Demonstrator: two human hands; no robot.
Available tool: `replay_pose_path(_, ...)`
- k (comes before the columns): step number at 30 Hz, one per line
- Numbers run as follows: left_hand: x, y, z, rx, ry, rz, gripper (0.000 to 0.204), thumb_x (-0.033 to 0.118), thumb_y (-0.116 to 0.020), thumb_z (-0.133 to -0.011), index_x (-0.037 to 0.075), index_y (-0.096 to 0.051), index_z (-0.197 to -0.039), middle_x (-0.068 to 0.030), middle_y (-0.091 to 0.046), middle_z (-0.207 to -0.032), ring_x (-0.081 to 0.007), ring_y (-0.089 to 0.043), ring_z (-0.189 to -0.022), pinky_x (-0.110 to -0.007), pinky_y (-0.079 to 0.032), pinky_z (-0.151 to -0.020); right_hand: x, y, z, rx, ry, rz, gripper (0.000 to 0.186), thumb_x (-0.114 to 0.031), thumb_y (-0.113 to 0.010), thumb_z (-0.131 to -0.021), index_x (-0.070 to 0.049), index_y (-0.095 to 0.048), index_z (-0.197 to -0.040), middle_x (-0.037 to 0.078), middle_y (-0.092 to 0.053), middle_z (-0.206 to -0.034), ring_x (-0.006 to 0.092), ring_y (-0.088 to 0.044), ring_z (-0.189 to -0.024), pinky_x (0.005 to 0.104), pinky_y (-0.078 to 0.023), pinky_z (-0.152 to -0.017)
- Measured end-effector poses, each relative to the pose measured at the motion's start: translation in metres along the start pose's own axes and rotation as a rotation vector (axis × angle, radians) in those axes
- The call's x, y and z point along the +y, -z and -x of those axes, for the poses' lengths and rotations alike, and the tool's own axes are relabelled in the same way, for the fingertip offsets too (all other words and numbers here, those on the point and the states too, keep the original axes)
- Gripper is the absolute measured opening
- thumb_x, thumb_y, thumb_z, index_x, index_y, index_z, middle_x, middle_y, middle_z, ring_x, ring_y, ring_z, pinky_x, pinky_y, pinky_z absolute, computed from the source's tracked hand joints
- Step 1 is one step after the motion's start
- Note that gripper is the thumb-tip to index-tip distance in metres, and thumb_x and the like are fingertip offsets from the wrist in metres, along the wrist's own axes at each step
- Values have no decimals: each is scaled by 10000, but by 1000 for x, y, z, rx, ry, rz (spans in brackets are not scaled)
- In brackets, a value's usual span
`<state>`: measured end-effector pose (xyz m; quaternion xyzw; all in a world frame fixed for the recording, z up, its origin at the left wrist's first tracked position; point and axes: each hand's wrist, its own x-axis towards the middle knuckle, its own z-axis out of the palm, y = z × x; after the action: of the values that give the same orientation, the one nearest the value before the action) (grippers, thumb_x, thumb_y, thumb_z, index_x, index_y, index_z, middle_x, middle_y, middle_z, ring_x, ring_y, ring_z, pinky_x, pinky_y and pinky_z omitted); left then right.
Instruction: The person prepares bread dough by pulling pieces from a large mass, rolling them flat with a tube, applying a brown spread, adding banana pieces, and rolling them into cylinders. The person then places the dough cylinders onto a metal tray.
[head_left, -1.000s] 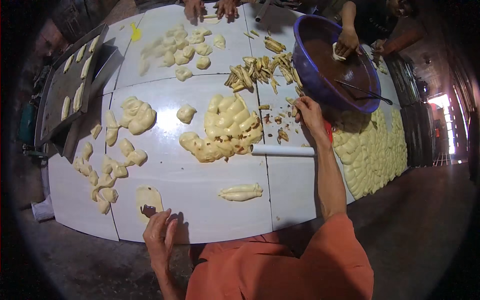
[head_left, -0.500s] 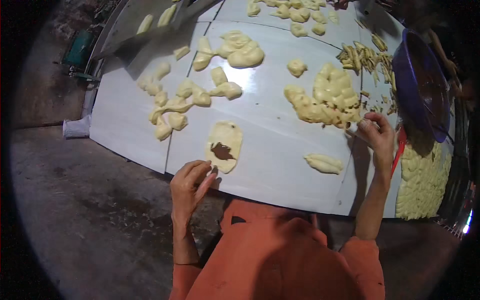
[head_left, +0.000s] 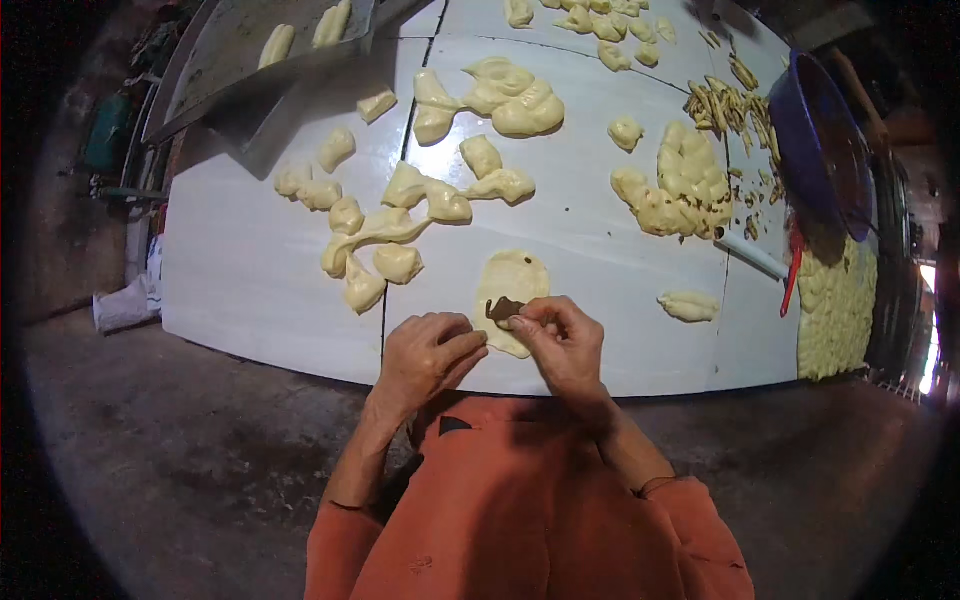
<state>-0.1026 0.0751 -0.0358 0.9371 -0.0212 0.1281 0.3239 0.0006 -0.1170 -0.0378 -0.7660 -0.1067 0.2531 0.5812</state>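
Observation:
On the table edge in front of me lies a flattened oval of pale yellow dough (head_left: pixel 518 270) with a dark brown filling (head_left: pixel 504 309) on its lower half. My left hand (head_left: pixel 430 355) has its fingers bent and pressed together at the oval's lower left edge. From the other side my right hand (head_left: pixel 562 345) pinches the right edge beside the filling. The fingertips partly cover the dough's lower part. To the right, a shaped dough roll (head_left: pixel 690 305) lies on the table, and a white rolling pin (head_left: pixel 752 253) lies farther off.
Cut dough pieces (head_left: pixel 400 225) spread across the left of the white table (head_left: pixel 260 290). A metal tray (head_left: pixel 225 70) holds shaped rolls at the far left. At right are a dough heap (head_left: pixel 690 180), banana-like strips (head_left: pixel 725 110), a purple basin (head_left: pixel 815 140) and a red-handled tool (head_left: pixel 793 270).
My right hand has left the rolling pin and come across to the dough's right edge. My left hand remains at the lower left edge. The view has shifted.

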Motion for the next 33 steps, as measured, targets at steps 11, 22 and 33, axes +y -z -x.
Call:
replay_pose_path(11,-12,1,-16,-79,-119,55,193,199,-831,-810,157,-751,-980,-4,-671,-937,-192,-657,-777,-347,-509,-644,11,27,11,55,573,597,198,-171,-834,-836,-94,-748,-998,66,-683,-962,212,-706,-768,345,-573,-620)
replay_pose_path(22,-9,-9,-22,-94,-138,126,163,161,-780,-854,68,-703,-963,-79,-670,-1165,-280,-664,-1013,-397,-543,-836,22,40,10,-126,654,555,158,-124,-739,-908,-94,-694,-1056,64,-719,-1009,218,-709,-767,339,-575,-630)
replay_pose_path(33,-9,-1,-28,-54,118,21,229,98,-732,-862,148,-732,-1085,-97,-646,-1200,-303,-641,-1050,-430,-531,-859,-1,52,-14,-184,414,712,232,-199,-707,-926,-103,-696,-1137,59,-664,-1082,252,-708,-830,387,-591,-689)
